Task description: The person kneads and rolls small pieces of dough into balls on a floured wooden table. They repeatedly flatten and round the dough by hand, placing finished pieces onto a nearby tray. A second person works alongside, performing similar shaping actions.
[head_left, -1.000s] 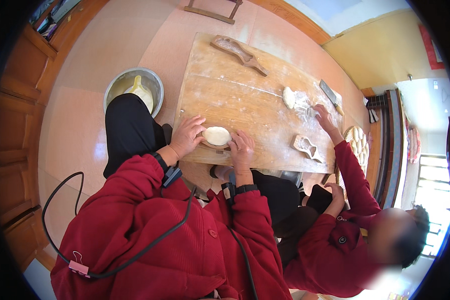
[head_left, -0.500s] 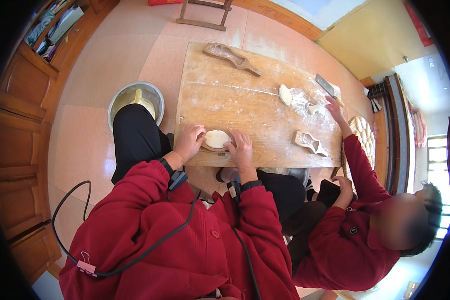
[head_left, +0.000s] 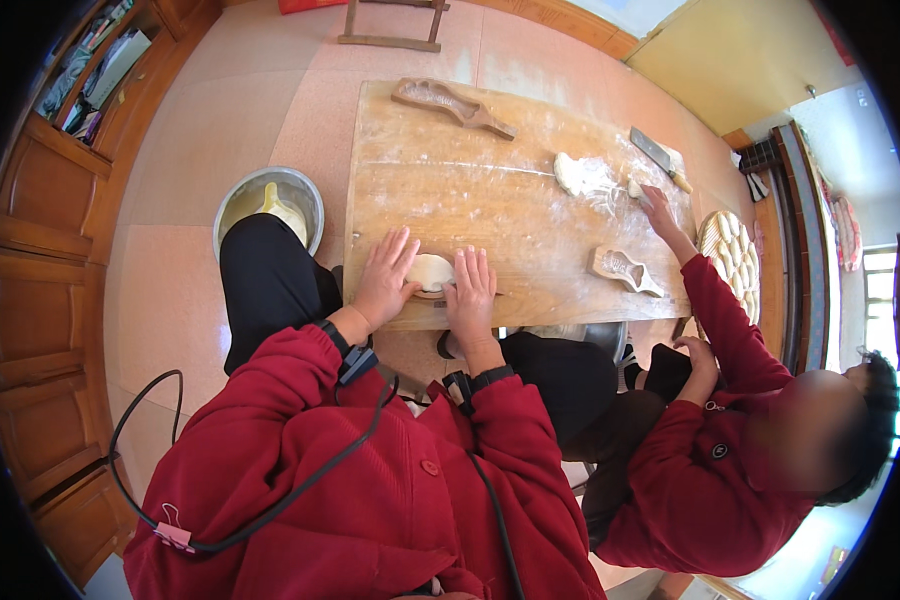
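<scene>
A piece of dough point(head_left: 430, 271) lies at the near edge of the table, left of its middle, between the person's two hands. It is pale, smooth and rounded, with brown wood showing under its near edge; the hands hide its sides.

The left hand point(head_left: 381, 282) lies at the dough's left, fingers straight, pointing to the far side, thumb bent in toward the dough. The right hand point(head_left: 472, 288) mirrors it at the right, fingers upright and close together. Both hands are spread flat rather than closed around anything, with the thumbs at the dough's near edge; how hard they press, I cannot tell.

The wooden table point(head_left: 510, 215) is dusted with flour. A long wooden mould point(head_left: 448, 101) lies at its far left, a smaller mould point(head_left: 622, 270) at the near right, and a knife point(head_left: 656, 153) at the far right. Near the knife, a co-worker's hand point(head_left: 658, 210) touches a small lump point(head_left: 635, 188) beside a larger pale piece point(head_left: 569, 174).

A metal bowl point(head_left: 316, 200) stands left on the tiled floor point(head_left: 210, 120), before brown cabinets point(head_left: 45, 300). A round tray point(head_left: 708, 236) of pale pieces sits beyond the table's right end.
</scene>
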A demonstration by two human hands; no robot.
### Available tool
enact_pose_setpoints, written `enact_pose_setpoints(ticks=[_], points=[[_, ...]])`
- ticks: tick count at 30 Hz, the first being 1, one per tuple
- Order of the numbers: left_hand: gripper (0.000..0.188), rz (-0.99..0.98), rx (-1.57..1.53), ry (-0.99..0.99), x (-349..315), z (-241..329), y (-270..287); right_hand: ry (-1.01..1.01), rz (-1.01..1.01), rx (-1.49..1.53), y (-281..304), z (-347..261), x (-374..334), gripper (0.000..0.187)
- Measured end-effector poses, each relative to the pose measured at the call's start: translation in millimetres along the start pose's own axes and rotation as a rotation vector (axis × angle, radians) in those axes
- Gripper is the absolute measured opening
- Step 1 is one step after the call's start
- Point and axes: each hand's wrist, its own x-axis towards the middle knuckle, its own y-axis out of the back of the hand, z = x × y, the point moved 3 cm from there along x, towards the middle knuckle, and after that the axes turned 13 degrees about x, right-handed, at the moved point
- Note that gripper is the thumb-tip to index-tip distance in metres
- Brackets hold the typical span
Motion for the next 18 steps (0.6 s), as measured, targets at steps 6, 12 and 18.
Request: enact_pose_setpoints(ticks=[6, 12, 18], points=[[0.091, -0.202, 0.296, -0.279, -11.0, 16.9, -2.0, -0.020, -0.230, -0.218, -6.4, -21.4, -17.6, 0.083], [0.092, -0.165, 0.333, -0.275, -14.2, 20.5, -1.1, -0.023, -0.282, -0.271, -9.1, -24.7, -16.1, 0.082], [0.094, -0.154, 0.244, -0.245, -25.6, 21.7, -5.7, 0.093, -0.271, -0.295, -14.0, -27.3, -24.0, 0.077]])
